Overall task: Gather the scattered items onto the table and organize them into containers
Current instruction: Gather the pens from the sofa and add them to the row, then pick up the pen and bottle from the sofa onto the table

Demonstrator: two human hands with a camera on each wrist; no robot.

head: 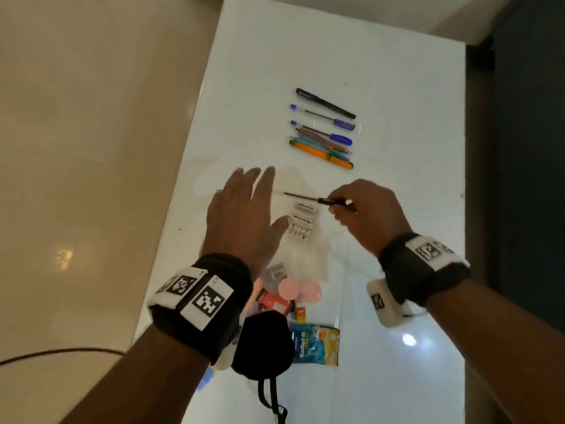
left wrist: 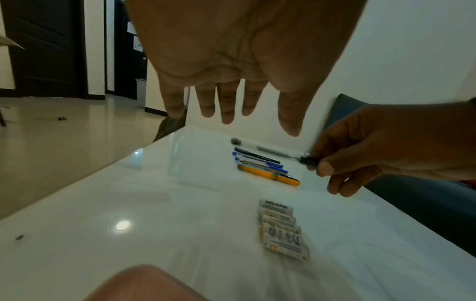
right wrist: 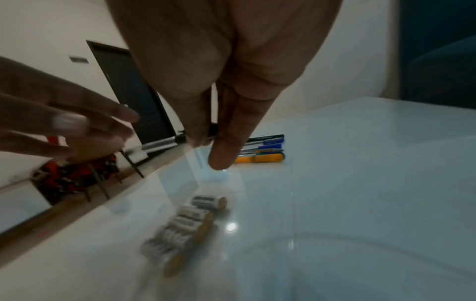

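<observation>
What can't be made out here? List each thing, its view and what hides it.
- Pen pinched by the right hand: motion blur in all views, the fingers cover one end.
- Red packet: head view, partly behind the left wrist band; print unreadable.
- Black pouch: head view, its cord is cut off by the bottom edge.
- Batteries: blurred in the right wrist view.

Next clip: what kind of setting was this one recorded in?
Most likely a room in a home, not a lab or workshop. A glossy white table stands on a polished tiled floor, with dark wooden doors in pale walls and household bits like pens and batteries laid out.
</observation>
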